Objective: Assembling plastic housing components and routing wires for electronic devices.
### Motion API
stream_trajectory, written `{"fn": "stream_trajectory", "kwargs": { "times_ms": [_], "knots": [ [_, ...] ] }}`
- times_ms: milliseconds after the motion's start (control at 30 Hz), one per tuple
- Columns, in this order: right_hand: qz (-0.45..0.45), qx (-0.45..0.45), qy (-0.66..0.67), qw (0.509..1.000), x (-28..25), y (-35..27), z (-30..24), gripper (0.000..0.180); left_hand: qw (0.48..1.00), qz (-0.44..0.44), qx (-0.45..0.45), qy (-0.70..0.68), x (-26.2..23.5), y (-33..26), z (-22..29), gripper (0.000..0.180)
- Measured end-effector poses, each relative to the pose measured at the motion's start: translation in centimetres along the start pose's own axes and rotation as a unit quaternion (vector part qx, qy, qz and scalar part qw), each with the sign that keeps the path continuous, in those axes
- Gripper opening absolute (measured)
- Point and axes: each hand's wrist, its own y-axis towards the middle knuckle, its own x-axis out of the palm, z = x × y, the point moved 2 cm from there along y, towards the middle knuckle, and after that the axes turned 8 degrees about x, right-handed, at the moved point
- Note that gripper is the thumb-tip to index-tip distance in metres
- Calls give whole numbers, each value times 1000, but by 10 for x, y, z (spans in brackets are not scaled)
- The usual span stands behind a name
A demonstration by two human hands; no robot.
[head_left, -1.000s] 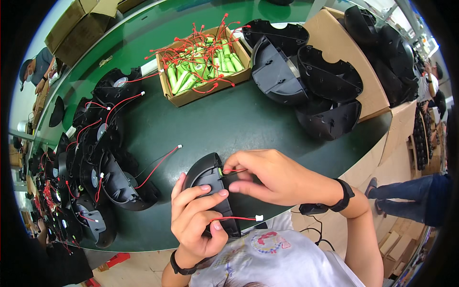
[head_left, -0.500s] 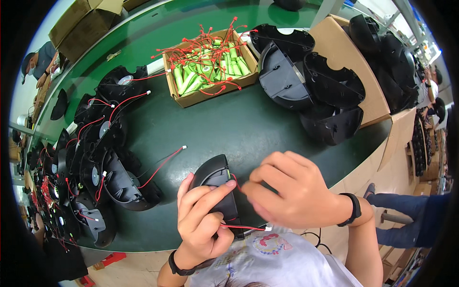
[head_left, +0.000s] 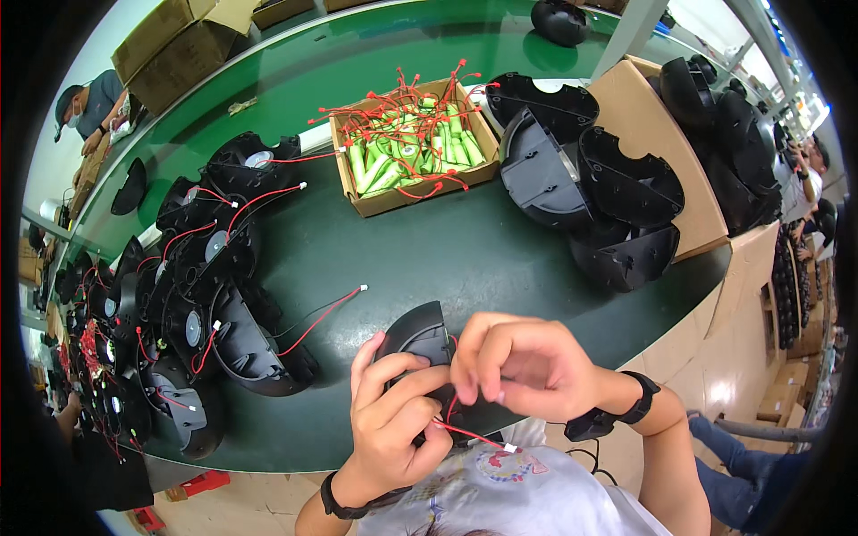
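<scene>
My left hand (head_left: 393,424) is wrapped round a black curved plastic housing (head_left: 416,332) close to my body, fingers lying across its open side. A red lead with a white plug (head_left: 509,448) comes out beneath those fingers and hangs toward my shirt. At the housing's right edge, my right hand (head_left: 536,362) is closed with bent fingers, its fingertips at a thin red wire (head_left: 453,342). The wire shows above and below these fingertips; the exact grip is partly hidden. The housing's inside is mostly covered by my hands.
Beyond my hands stands a cardboard box (head_left: 384,204) of green battery cells with red leads. Wired black housings (head_left: 259,348) crowd the left; bare black shells (head_left: 626,255) lie right, beside a large carton (head_left: 661,147) of more shells. Other people stand at both sides.
My right hand has come slightly left and down, its fingers now against the housing's edge. The view has shifted, so the table's things appear lower and further right.
</scene>
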Motion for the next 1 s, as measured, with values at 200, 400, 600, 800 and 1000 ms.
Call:
{"fn": "stream_trajectory", "kwargs": {
  "times_ms": [200, 400, 600, 800, 1000],
  "knots": [
    [64, -108, -512, 850, -13, 7, -2, 28, 1000, 14, 6, 5, 1, -2, -2, 12],
    [83, -169, -560, 807, -6, 12, -9, 21, 1000, 24, 19, 0, -1, -3, -3, 10],
    [99, -176, -532, 822, -9, 11, -8, 19, 999, 20, 30, -16, -1, -5, -1, 9],
    [111, -76, -439, 889, -9, 16, -7, 18, 997, 51, 10, -53, -3, -10, 0, 16],
    [113, -58, -454, 882, -8, 18, -3, 16, 996, -2, 67, -58, -2, -9, -8, 12]
  ]
}}
